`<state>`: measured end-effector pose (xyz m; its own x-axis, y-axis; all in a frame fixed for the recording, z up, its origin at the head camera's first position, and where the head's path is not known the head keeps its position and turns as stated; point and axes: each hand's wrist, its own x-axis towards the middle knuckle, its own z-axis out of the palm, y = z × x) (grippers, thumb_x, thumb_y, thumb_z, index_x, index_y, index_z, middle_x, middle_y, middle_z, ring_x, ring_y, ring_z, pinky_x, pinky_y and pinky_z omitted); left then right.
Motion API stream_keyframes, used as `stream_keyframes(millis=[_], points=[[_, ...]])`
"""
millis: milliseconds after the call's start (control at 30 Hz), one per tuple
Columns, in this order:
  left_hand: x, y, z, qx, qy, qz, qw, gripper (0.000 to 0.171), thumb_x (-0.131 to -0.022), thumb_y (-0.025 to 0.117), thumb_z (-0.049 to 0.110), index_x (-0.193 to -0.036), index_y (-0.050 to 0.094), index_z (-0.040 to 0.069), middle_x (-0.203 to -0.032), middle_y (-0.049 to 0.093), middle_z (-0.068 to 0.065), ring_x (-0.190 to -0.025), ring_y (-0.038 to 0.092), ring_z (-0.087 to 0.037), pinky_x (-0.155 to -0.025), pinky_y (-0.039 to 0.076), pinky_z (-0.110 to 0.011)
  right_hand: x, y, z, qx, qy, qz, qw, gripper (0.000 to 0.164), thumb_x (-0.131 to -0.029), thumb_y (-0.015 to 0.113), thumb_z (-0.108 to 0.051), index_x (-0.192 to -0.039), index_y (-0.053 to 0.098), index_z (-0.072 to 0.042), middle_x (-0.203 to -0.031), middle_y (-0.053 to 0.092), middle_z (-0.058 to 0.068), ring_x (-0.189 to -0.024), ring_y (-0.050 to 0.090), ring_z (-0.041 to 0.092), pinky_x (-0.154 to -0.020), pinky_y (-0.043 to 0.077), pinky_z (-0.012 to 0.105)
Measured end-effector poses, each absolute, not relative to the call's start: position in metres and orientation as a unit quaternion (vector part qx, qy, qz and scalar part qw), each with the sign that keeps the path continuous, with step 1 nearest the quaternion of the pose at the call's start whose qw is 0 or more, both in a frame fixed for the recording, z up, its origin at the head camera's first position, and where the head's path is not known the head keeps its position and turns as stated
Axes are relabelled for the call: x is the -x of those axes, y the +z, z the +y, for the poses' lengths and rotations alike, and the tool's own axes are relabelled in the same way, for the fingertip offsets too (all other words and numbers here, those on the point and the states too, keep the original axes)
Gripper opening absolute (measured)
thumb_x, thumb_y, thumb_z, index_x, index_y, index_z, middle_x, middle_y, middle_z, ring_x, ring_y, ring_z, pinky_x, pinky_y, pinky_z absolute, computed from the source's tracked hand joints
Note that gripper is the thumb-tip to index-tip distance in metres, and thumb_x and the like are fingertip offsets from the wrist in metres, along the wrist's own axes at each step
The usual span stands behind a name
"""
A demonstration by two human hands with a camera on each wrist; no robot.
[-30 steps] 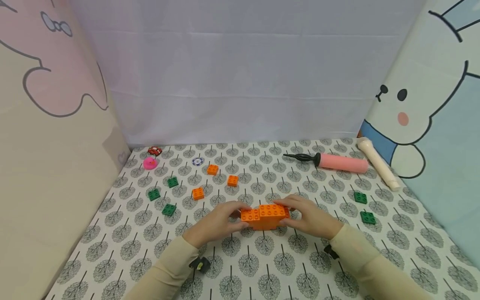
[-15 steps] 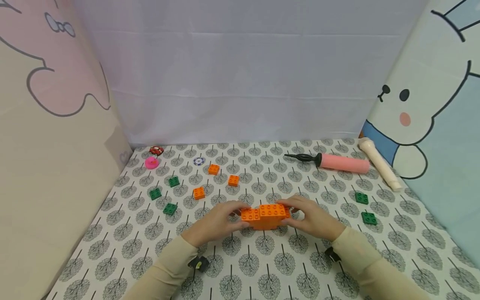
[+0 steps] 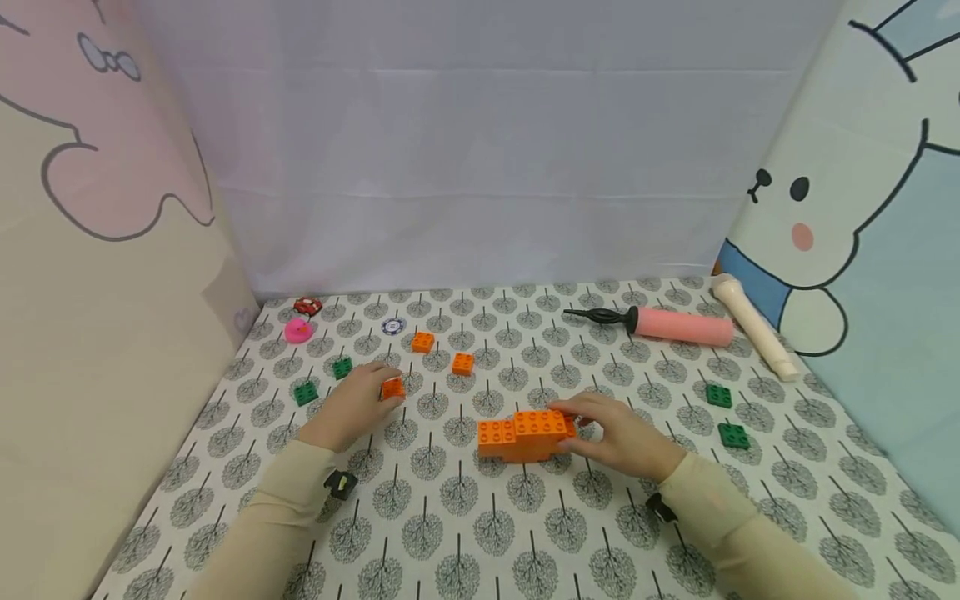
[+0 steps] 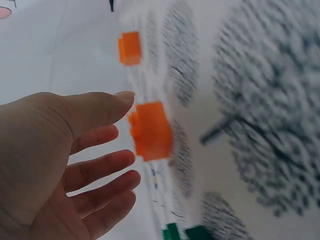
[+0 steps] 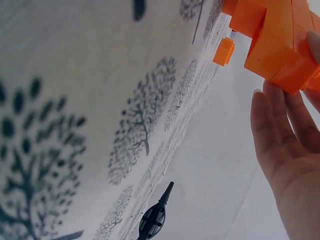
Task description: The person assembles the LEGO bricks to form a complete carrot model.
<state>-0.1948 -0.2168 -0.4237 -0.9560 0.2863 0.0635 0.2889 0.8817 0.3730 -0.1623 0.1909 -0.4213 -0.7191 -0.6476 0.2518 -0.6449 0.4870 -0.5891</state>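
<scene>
An assembly of joined orange toy building bricks point(image 3: 525, 437) stands on the table in front of me. At its right end, my right hand point(image 3: 611, 433) pinches it between thumb and fingers, also seen in the right wrist view, where the orange bricks point(image 5: 280, 45) fill the upper right corner. Over on the left, my left hand point(image 3: 352, 406) reaches over a loose orange brick point(image 3: 392, 388). In the left wrist view its thumb and fingers are spread, with that orange brick point(image 4: 153, 131) just beyond the fingertips. Contact with it cannot be made out.
Two more orange bricks point(image 3: 462, 364) lie farther back. Green bricks point(image 3: 305, 393) sit on the left, and others point(image 3: 733, 435) on the right. Toward the back are a pink duck point(image 3: 298, 330), red toy car point(image 3: 308, 306), round chip point(image 3: 393, 326), pink hand pump point(image 3: 678, 326) and white stick point(image 3: 753, 327).
My left hand has let go of the left end of the orange brick assembly and moved left and away to a loose orange brick. My right hand keeps its hold.
</scene>
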Motion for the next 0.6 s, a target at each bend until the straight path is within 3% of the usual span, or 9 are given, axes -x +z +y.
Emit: stream_keyframes(millis=[200, 333, 600], points=[[0.196, -0.432, -0.228, 0.136, -0.209, -0.968, -0.022, 0.046, -0.095, 0.069, 0.019, -0.136, 0.058, 0.001, -0.138, 0.057, -0.019, -0.13, 0.05, -0.04, -0.111, 0.039, -0.056, 0.163, -0.422, 0.19, 0.372, -0.345, 0.862, 0.011, 0.052, -0.091, 0.074, -0.03, -0.138, 0.059, -0.016, -0.123, 0.063, -0.003, -0.1, 0.06, 0.008, -0.085, 0.058, 0.037], [0.197, -0.433, -0.227, 0.145, -0.238, -0.96, -0.026, 0.041, -0.094, 0.07, 0.017, -0.132, 0.061, 0.003, -0.132, 0.062, -0.015, -0.122, 0.057, -0.035, -0.105, 0.047, -0.051, 0.162, -0.421, 0.189, 0.371, -0.344, 0.862, 0.01, 0.052, -0.091, 0.074, -0.031, -0.139, 0.059, -0.018, -0.123, 0.063, -0.003, -0.101, 0.06, 0.008, -0.086, 0.058, 0.038], [0.189, -0.426, -0.199, 0.197, -0.307, -0.931, 0.011, 0.043, -0.093, 0.071, 0.026, -0.131, 0.064, 0.008, -0.125, 0.065, -0.006, -0.113, 0.062, -0.026, -0.098, 0.054, -0.044, 0.164, -0.421, 0.19, 0.377, -0.343, 0.86, 0.0, 0.052, -0.09, 0.075, -0.027, -0.138, 0.059, -0.017, -0.122, 0.063, -0.002, -0.1, 0.06, 0.008, -0.086, 0.058, 0.037]])
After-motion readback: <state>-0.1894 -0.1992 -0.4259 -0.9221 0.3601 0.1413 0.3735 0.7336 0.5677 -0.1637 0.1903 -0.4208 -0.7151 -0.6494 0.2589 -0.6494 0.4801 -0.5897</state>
